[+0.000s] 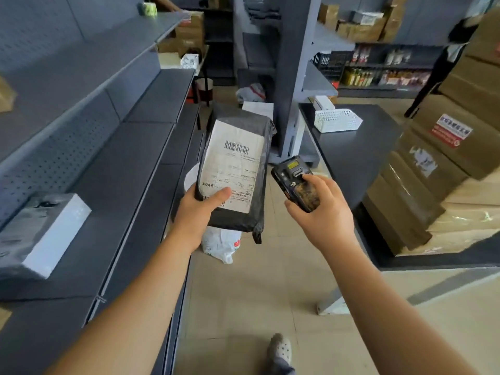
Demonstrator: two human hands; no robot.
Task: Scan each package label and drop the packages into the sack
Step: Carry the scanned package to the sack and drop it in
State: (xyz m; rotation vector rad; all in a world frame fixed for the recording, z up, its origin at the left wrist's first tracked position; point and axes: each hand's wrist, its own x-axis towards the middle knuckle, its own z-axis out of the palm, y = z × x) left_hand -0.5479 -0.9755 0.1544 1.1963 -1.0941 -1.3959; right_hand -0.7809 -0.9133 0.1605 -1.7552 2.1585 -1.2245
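My left hand (198,209) grips a black poly-bag package (243,220) by its lower left edge, thumb pressed on its white shipping label (232,163), which faces up with a barcode near the top. Just right of the package, my right hand (322,212) holds a black handheld scanner (293,182), its head pointing up and away beside the label. A white sack (220,246) lies on the floor beneath the package, mostly hidden by it.
Grey metal shelves run along the left, with a wrapped grey-and-white parcel (40,234) on a lower shelf. At right stands a dark counter (351,152) with a white basket (336,120) and stacked cardboard boxes (433,180). A person stands at far right.
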